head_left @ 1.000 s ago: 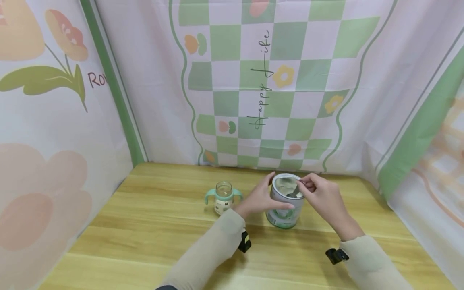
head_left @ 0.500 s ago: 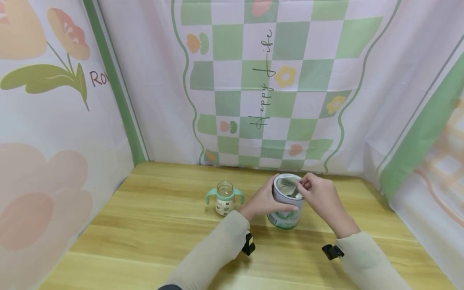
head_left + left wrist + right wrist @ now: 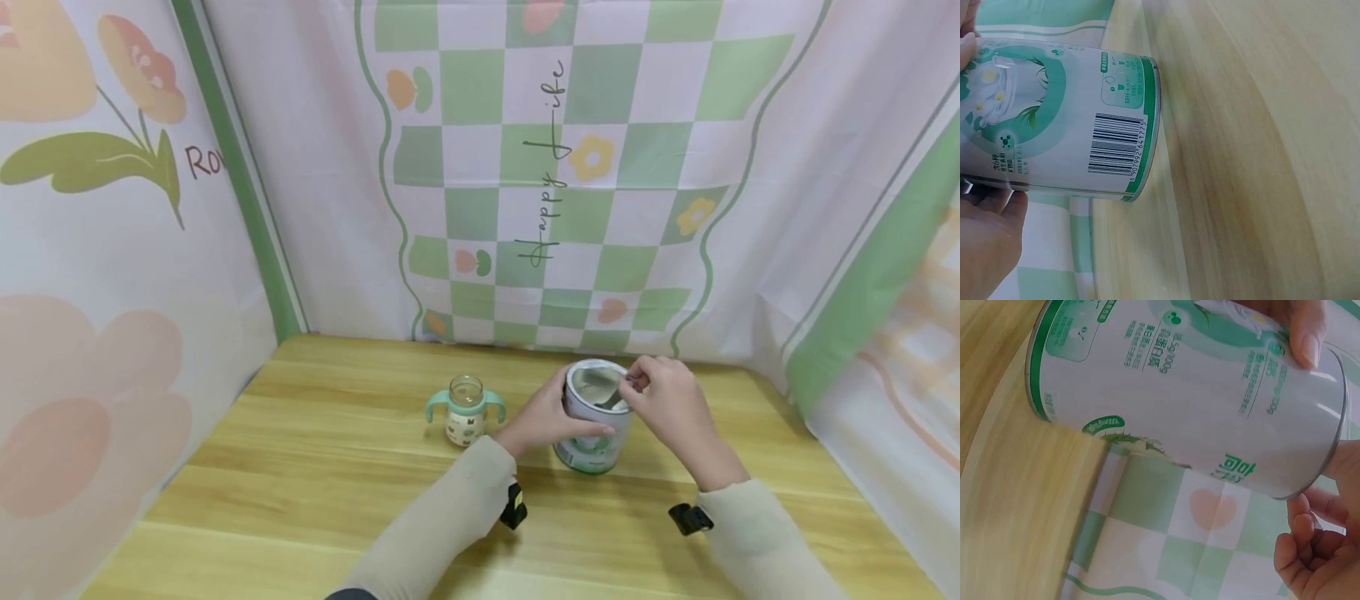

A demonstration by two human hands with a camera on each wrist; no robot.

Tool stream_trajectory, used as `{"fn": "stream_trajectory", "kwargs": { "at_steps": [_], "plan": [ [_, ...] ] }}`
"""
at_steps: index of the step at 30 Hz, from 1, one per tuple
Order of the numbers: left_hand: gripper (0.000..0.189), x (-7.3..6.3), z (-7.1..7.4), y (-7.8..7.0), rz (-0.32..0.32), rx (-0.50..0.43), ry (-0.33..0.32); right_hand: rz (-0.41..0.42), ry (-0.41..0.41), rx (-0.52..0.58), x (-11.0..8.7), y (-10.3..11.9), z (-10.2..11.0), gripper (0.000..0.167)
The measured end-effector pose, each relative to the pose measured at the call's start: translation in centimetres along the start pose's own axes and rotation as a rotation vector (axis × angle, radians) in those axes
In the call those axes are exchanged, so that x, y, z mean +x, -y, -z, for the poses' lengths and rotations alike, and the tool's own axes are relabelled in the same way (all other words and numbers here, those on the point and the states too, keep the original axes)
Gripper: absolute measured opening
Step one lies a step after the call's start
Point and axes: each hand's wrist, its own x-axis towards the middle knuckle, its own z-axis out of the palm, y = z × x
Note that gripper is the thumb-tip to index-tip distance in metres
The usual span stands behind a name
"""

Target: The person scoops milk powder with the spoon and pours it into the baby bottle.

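Note:
An opened milk powder tin (image 3: 588,450), white with green print, stands on the wooden table. My left hand (image 3: 542,417) grips its left side, thumb across the front. The left wrist view shows the barcode on the tin (image 3: 1110,140) near its base. With thumb and fingers, my right hand (image 3: 671,408) pinches the handle of a dark spoon (image 3: 611,400) at the tin's right rim. The spoon's head is down inside the tin, partly hidden. From the right wrist, the curled fingers of my right hand (image 3: 1322,544) show just beyond the rim.
To the left of the tin stands a lidless baby bottle (image 3: 465,423) with two mint-green handles. A checked green-and-white cloth (image 3: 532,208) hangs behind the table (image 3: 300,467), with a printed cloth (image 3: 112,250) along the left side.
My left hand has closed in against the tin's side over the last second. The right hand has shifted slightly at the rim, still pinching the spoon. The bottle stays put.

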Motion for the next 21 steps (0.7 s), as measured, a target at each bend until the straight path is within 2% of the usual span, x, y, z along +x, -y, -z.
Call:
{"fn": "stream_trajectory", "kwargs": {
  "at_steps": [6, 11, 15, 21],
  "plan": [
    [0.081, 0.1, 0.1, -0.2, -0.045, -0.009, 0.025, -0.050, 0.031, 0.036, -0.2, -0.4, 0.2, 0.005],
    [0.082, -0.3, 0.1, -0.8, -0.019, -0.002, 0.019, -0.150, 0.106, 0.104, -0.3, -0.7, 0.3, 0.006],
    [0.084, -0.4, 0.1, -1.0, -0.001, 0.001, 0.014, -0.231, 0.162, 0.165, -0.2, -1.1, 0.4, 0.014],
    [0.084, -0.2, 0.1, -0.9, 0.009, 0.005, 0.003, -0.274, 0.180, 0.208, -0.1, -1.2, 0.3, 0.022]
  ]
}}
